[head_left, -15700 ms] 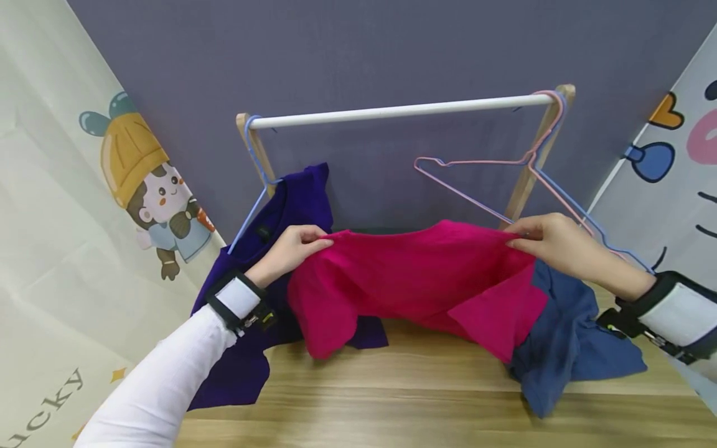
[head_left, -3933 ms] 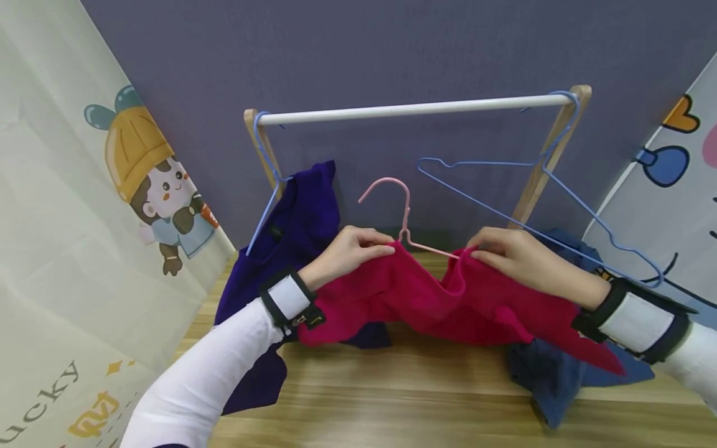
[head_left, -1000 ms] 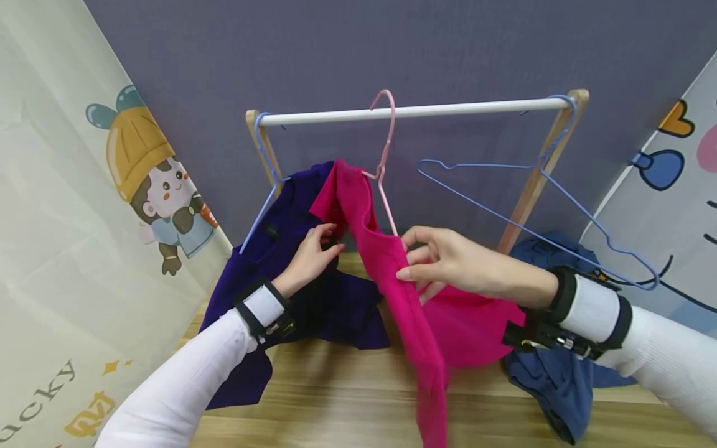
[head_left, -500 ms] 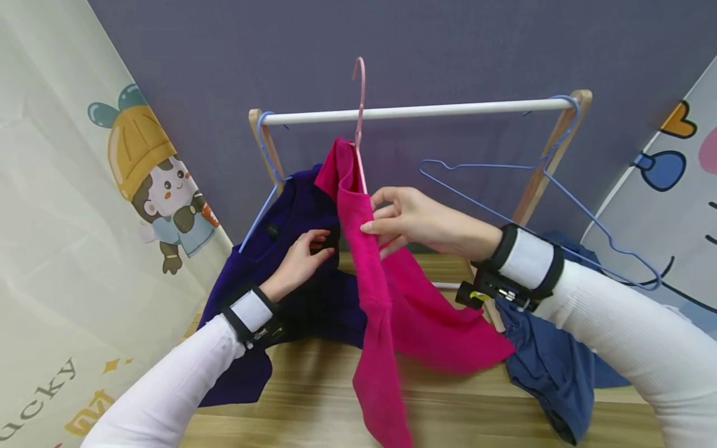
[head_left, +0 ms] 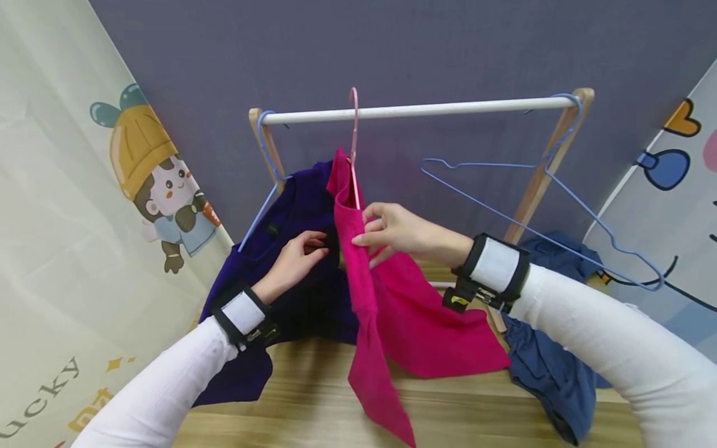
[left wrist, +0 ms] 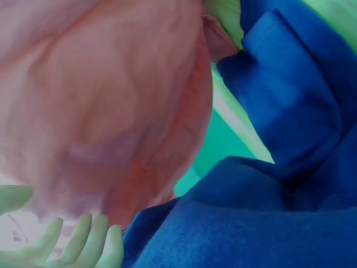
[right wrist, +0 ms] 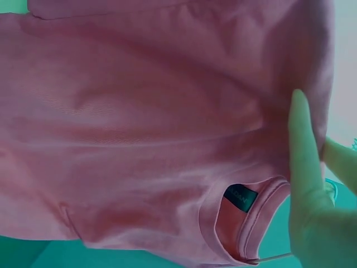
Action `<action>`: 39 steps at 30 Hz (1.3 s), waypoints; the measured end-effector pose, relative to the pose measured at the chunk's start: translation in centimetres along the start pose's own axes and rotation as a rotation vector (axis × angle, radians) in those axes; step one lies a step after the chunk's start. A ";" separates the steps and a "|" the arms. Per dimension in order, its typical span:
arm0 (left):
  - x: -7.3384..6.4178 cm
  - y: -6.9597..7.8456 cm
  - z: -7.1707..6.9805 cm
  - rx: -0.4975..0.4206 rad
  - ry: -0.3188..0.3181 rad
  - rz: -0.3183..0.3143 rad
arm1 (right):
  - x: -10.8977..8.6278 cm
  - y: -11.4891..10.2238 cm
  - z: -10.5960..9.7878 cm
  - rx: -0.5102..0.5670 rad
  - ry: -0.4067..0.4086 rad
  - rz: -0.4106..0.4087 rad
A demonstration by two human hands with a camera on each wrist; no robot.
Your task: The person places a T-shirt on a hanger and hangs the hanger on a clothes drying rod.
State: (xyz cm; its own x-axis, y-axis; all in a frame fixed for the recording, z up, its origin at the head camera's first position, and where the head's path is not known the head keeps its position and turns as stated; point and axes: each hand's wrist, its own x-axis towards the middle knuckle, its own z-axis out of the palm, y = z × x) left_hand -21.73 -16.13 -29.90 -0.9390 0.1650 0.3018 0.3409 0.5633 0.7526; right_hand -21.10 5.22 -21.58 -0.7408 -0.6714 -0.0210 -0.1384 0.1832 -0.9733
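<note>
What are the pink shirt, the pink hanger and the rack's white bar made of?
Pink shirt: soft, matte cloth, maybe cotton, because it droops and folds.
Pink hanger: probably wire, perhaps plastic-coated; it's thin, bent and evenly pink.
White bar: smooth and straight, so maybe painted metal or plastic. I can't tell which.

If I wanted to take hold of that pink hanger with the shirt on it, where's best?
Probably grip the pink hanger by its thin neck, below the hook, coming from the right. That stretch stands bare above the pink shirt, while the purple shirt hangs close on the left. The right hand pinches the shirt lower down.
</note>
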 end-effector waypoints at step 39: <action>-0.1 4.4 -1.0 -0.111 -0.036 -0.080 | -2.3 3.5 -1.8 -0.144 -0.011 0.001</action>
State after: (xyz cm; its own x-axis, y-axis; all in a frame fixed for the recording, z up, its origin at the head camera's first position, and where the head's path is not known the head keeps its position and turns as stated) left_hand -20.13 -14.50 -26.04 -0.9638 0.1534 0.2181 0.2657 0.4828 0.8344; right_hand -21.06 8.74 -24.50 -0.7340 -0.6787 -0.0252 -0.2310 0.2843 -0.9305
